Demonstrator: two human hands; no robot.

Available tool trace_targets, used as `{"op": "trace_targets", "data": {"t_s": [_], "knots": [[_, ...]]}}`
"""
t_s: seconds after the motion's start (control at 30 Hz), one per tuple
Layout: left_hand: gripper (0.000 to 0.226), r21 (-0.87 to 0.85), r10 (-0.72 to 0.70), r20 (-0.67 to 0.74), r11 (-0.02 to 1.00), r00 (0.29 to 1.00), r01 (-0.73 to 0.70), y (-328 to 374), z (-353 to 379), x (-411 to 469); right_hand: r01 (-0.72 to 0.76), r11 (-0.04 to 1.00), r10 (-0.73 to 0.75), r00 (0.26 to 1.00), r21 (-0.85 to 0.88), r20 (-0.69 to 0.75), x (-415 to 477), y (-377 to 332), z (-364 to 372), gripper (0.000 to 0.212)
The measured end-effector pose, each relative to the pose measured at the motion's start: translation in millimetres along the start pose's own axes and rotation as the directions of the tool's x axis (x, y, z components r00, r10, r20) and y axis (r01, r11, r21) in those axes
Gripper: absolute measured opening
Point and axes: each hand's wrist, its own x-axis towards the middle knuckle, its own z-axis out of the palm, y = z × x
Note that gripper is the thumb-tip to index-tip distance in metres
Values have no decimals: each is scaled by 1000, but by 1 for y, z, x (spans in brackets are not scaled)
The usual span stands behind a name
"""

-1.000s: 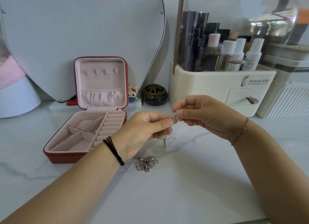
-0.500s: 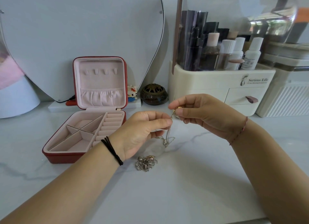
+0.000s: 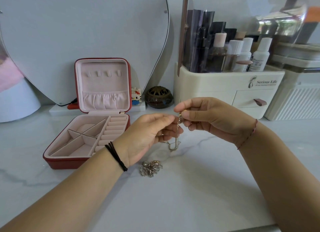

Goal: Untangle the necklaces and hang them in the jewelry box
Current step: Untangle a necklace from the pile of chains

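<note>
White marble tabletop (image 3: 190,197) is carrying a red jewelry box (image 3: 57,162), lying open on the left. Beside it, the left hand (image 3: 147,134) and right hand (image 3: 211,121) are both pinching a thin chain (image 3: 174,143), dangling near the tangled necklaces (image 3: 151,168).

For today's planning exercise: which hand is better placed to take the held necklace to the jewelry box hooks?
Probably left: the left hand pinches the necklace and is nearer the open jewelry box. The right hand pinches its top end, farther off.
</note>
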Motion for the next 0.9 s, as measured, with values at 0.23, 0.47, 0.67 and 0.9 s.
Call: {"op": "trace_targets", "data": {"t_s": [0.23,0.47,0.67,0.9], "knots": [[26,65,6,46,998,999,-9,1,-2,-2,-27,998,26,1000,65,14,-1,0,2,20],[13,73,-13,17,997,1000,12,0,-1,-1,-14,996,14,1000,91,-4,2,1,2,14],[9,81,-26,-19,996,999,27,2,0,-3,-16,996,16,1000,83,-3,1,0,5,13],[8,48,-41,13,998,999,41,3,1,-3,-46,994,47,999,96,-12,2,1,4,16]]}}
